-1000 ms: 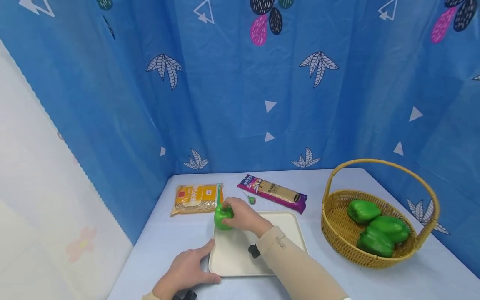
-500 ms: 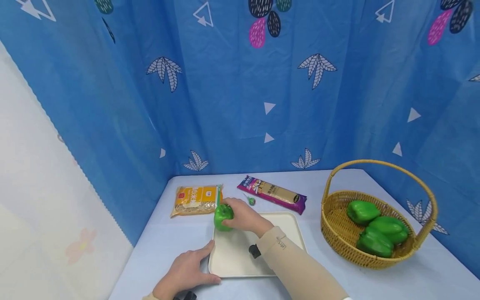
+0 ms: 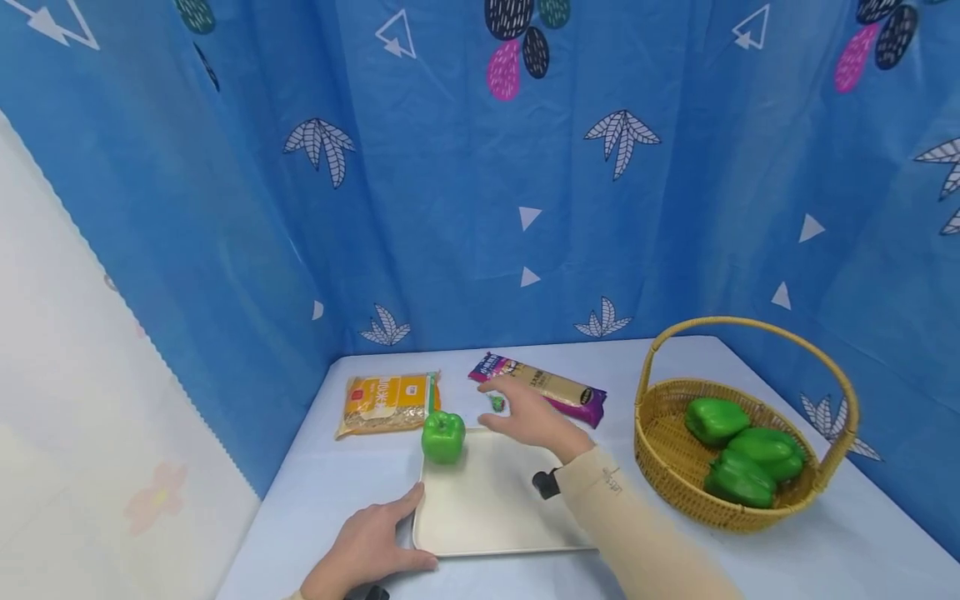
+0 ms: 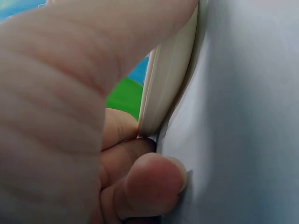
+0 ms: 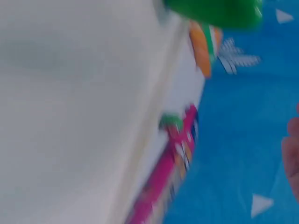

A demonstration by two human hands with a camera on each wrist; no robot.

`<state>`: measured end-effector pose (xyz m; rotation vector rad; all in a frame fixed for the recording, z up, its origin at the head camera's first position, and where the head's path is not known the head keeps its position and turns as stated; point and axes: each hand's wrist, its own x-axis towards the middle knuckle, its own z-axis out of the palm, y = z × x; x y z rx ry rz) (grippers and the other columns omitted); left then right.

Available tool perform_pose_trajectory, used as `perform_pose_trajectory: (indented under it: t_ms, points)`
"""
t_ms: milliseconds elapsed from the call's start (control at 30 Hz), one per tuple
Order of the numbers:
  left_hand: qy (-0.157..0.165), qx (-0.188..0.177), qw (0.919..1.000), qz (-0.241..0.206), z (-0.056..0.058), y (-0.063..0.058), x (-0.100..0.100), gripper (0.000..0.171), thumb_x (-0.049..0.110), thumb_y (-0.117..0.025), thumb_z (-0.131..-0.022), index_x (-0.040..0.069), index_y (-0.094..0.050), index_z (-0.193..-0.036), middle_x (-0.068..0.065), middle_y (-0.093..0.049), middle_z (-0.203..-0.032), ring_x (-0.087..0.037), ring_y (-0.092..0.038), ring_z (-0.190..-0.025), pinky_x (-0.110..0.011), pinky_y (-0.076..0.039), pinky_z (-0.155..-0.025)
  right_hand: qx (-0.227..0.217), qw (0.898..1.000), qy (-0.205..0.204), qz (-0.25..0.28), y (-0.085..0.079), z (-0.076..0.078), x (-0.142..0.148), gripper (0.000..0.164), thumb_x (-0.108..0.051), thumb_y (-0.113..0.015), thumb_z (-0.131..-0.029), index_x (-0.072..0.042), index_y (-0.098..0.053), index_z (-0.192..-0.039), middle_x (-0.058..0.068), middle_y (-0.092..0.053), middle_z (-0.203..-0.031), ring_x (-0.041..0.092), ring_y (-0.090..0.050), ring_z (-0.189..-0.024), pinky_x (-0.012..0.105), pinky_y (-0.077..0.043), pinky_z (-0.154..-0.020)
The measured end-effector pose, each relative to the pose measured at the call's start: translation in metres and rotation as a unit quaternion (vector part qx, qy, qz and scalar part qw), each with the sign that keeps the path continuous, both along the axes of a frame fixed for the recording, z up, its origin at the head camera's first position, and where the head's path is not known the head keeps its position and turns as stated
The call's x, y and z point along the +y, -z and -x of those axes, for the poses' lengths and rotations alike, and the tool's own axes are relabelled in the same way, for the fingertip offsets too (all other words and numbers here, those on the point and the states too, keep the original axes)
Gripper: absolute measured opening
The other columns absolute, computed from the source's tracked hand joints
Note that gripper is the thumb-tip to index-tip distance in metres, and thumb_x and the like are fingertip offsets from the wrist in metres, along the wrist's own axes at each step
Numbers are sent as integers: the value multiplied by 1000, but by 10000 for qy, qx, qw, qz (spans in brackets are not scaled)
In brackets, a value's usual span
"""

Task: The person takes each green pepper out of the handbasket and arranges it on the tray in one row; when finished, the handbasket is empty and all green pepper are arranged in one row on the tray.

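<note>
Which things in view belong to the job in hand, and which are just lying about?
Likely in use:
tray
green pepper at its far-left corner
left hand at its edge
right hand
basket with three peppers

Apparently lying about:
orange packet
purple packet
small green-and-red item

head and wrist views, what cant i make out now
Tray: near right corner, head view, behind the right sleeve.
Purple packet: part of its near edge, head view, behind the right hand.
Most of the right hand: cut off by right edge, right wrist view.
Small green item: too small to identify, head view.
</note>
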<state>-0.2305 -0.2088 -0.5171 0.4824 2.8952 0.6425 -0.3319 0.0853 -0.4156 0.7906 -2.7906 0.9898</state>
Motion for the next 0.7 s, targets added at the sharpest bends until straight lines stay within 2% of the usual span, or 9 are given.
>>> perform_pose_trajectory:
  t_ms: [167,300,400,500,600,700]
  points:
    - [-113,-72,9999,6,0,-2,-1,119,84,-75,-65,11,-48,-154,-10,-63,-144,-38,-66,-122,-61,-55,-96,757,9964,315,218,-24,-4,70,37,-24,-71,-99,-10,-65,-132,13,-62,-142,36,-55,-134,59,-51,-107]
    - [-148,-90,9998,45,0,-3,-3,118,83,-75,-65,11,-48,-154,-11,-64,-143,-38,-66,-121,-61,-54,-96,1603,9844,668,285,-30,-9,127,24,-15,-69,-99,-7,-69,-123,14,-69,-127,35,-65,-118,58,-58,-94]
    - [-191,-135,9997,72,-1,-2,-5,118,83,-76,-65,11,-48,-154,-11,-64,-143,-39,-66,-120,-63,-54,-96,2118,9712,1048,292,-28,-14,162,17,-11,-69,-99,-6,-72,-115,12,-73,-111,31,-69,-100,55,-60,-82]
    - [-203,-146,9996,89,0,-1,-5,119,84,-76,-64,11,-48,-154,-11,-64,-143,-39,-66,-119,-63,-54,-95,2543,9579,1305,255,-22,-16,192,12,-6,-68,-98,-5,-73,-109,11,-73,-101,30,-69,-90,55,-61,-76]
    - [-167,-142,9997,62,1,1,-3,119,83,-76,-65,11,-48,-154,-10,-63,-144,-39,-66,-119,-63,-54,-95,2850,9447,1607,213,-14,-15,218,10,-2,-68,-96,-4,-73,-104,12,-73,-98,31,-70,-88,57,-62,-74]
    - [-117,-141,9998,13,3,3,-1,118,83,-76,-65,11,-48,-155,-10,-63,-144,-39,-66,-119,-63,-54,-95,2786,9383,2034,246,-3,-16,238,10,-3,-66,-97,-3,-73,-104,16,-71,-99,35,-68,-89,59,-60,-74]
